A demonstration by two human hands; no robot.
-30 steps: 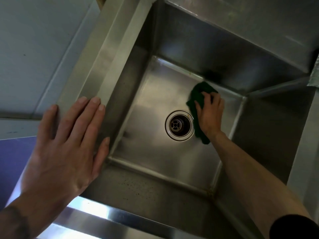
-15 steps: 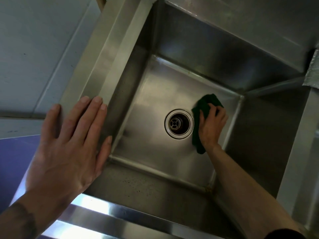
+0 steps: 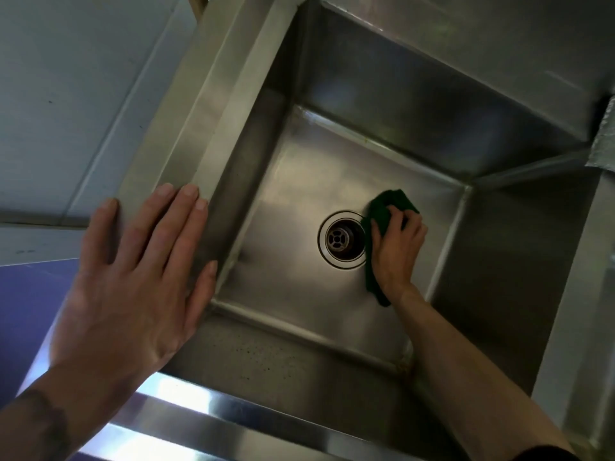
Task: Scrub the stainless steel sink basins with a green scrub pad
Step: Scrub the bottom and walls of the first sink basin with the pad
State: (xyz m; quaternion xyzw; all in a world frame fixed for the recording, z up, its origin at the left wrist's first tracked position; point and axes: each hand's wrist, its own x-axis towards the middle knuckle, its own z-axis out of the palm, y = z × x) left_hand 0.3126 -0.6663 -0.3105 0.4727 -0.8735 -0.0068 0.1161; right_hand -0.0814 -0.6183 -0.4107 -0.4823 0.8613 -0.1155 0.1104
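Observation:
A deep stainless steel sink basin (image 3: 382, 94) fills the view, with a round drain (image 3: 339, 239) in its floor. My right hand (image 3: 397, 247) reaches down inside and presses a dark green scrub pad (image 3: 382, 211) onto the basin floor just right of the drain, with its fingers curled over the pad. Most of the pad is hidden under the hand; its edges show above the fingers and below the wrist. My left hand (image 3: 133, 277) lies flat with straight fingers on the left rim of the sink (image 3: 213, 104).
The front rim of the sink (image 3: 206, 424) runs bright along the bottom. Dark specks dot the near inner wall (image 3: 266, 354). A pale wall (image 3: 66, 94) rises to the left, and a purple surface (image 3: 30, 294) shows under my left forearm. A steel divider (image 3: 592, 261) bounds the right side.
My right hand has slid the pad from the far right part of the basin floor toward me and leftward, up against the drain. My left hand has stayed on the rim.

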